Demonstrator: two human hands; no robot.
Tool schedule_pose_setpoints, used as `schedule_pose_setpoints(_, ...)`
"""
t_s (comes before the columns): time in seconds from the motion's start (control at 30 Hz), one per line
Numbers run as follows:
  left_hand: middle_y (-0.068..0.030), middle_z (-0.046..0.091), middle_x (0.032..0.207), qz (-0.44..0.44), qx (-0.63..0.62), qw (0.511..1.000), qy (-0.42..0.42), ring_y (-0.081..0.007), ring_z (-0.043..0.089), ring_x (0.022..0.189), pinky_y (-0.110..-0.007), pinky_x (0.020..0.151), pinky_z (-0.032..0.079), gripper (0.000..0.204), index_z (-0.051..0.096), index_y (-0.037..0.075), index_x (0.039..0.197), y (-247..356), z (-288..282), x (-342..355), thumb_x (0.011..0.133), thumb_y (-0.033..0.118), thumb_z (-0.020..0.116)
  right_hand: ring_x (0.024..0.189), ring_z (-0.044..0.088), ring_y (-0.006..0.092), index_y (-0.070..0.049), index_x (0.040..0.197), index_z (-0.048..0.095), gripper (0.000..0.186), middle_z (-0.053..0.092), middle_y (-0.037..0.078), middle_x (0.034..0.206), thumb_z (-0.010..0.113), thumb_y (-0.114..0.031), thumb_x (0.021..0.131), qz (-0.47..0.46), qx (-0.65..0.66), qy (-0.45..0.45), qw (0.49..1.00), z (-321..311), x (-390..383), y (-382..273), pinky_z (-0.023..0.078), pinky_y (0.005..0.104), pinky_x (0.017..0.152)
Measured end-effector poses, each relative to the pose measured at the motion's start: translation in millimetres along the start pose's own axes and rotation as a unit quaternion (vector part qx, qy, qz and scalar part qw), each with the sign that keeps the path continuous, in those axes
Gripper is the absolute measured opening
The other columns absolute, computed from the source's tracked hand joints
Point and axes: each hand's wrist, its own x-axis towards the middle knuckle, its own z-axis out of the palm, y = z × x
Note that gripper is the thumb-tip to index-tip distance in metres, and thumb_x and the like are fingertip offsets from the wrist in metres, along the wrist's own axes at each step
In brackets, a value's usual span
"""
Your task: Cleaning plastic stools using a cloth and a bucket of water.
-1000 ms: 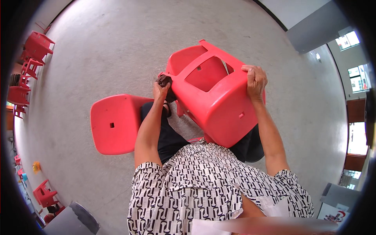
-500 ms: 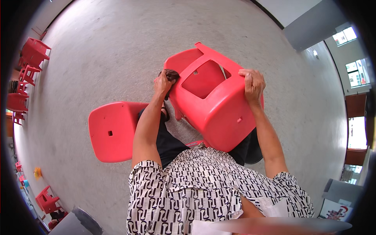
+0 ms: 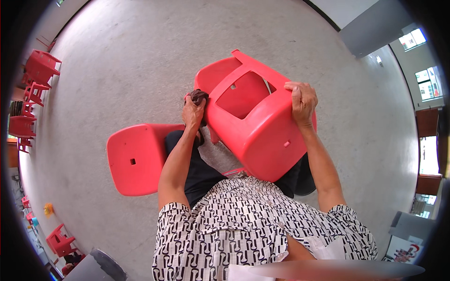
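A red plastic stool (image 3: 262,140) is tilted in front of me, with a wide opening in its upper panel. My left hand (image 3: 192,110) is closed on a crumpled dark brown cloth (image 3: 200,96) held against the stool's left edge. My right hand (image 3: 303,100) grips the right edge, fingers bent over the rim. Another red plastic piece (image 3: 211,70) shows behind the tilted stool and through its opening; how they join is hidden. A second red stool (image 3: 133,171), with a small square hole in its top, sits to the left beside my dark-trousered leg.
Red stools and chairs (image 3: 43,65) line the far left side, with another red chair (image 3: 60,241) at lower left. A grey curved object (image 3: 105,267) is at the bottom left. The concrete floor (image 3: 154,51) surrounds me; grey panels (image 3: 412,225) stand at lower right.
The tilted stool sits slightly lower and further left in view than a second ago. My left hand with the cloth shifted along the left edge, moving a little leftward since half a second ago.
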Motion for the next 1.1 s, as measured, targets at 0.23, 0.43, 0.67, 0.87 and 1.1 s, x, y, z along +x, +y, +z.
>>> schedule_pose_setpoints(0.23, -0.0152, 0.067, 0.114, 0.066, -0.136, 0.982, -0.111, -0.0404, 0.064, 0.107, -0.051, 0.087, 0.05, 0.055, 0.059, 0.014, 0.119, 126.2, 1.0, 35.4, 0.082, 0.053, 0.071, 0.074, 0.064, 0.0249, -0.008, 0.079, 0.071, 0.026, 0.072, 0.006, 0.081, 0.048, -0.01, 0.09, 0.003, -0.009, -0.001, 1.0, -4.3, -2.5, -1.6, 0.046, 0.0366, 0.072)
schedule_pose_setpoints(0.43, -0.0112, 0.062, 0.121, 0.084, 0.012, 0.986, -0.143, -0.038, 0.058, 0.112, -0.054, 0.089, 0.049, 0.058, 0.058, 0.023, 0.126, 210.1, 38.4, 71.8, 0.081, 0.057, 0.071, 0.074, 0.064, 0.026, -0.008, 0.079, 0.07, 0.024, 0.072, 0.007, 0.082, 0.049, -0.01, 0.089, 0.016, 0.01, -0.002, 1.0, 2.0, -2.0, -12.4, 0.046, 0.0375, 0.071)
schedule_pose_setpoints(0.67, -0.0106, 0.068, 0.114, 0.09, -0.026, 0.981, -0.172, -0.0394, 0.061, 0.111, -0.054, 0.085, 0.052, 0.06, 0.058, 0.023, 0.125, 169.7, 44.7, 71.5, 0.081, 0.063, 0.067, 0.075, 0.065, 0.0264, -0.008, 0.08, 0.071, 0.026, 0.072, 0.007, 0.083, 0.048, -0.011, 0.09, 0.021, 0.007, -0.006, 1.0, -0.2, -5.9, -15.6, 0.047, 0.0384, 0.071)
schedule_pose_setpoints(0.87, -0.0121, 0.069, 0.11, 0.05, -0.018, 0.994, -0.094, -0.0408, 0.063, 0.102, -0.051, 0.083, 0.052, 0.052, 0.061, 0.018, 0.116, 94.9, 9.5, 25.7, 0.083, 0.058, 0.068, 0.077, 0.065, 0.027, -0.008, 0.08, 0.072, 0.027, 0.073, 0.007, 0.083, 0.048, -0.012, 0.091, 0.026, 0.006, 0.001, 1.0, 8.3, -7.0, 6.5, 0.048, 0.0387, 0.073)
schedule_pose_setpoints(1.1, -0.0124, 0.068, 0.105, 0.002, -0.012, 1.0, -0.001, -0.041, 0.062, 0.095, -0.05, 0.081, 0.049, 0.047, 0.064, 0.014, 0.11, 93.6, -16.8, -21.1, 0.082, 0.051, 0.072, 0.076, 0.067, 0.0277, -0.007, 0.076, 0.073, 0.032, 0.073, 0.009, 0.081, 0.045, -0.015, 0.091, 0.011, 0.0, 0.001, 1.0, 26.5, -2.8, 27.1, 0.049, 0.039, 0.072)
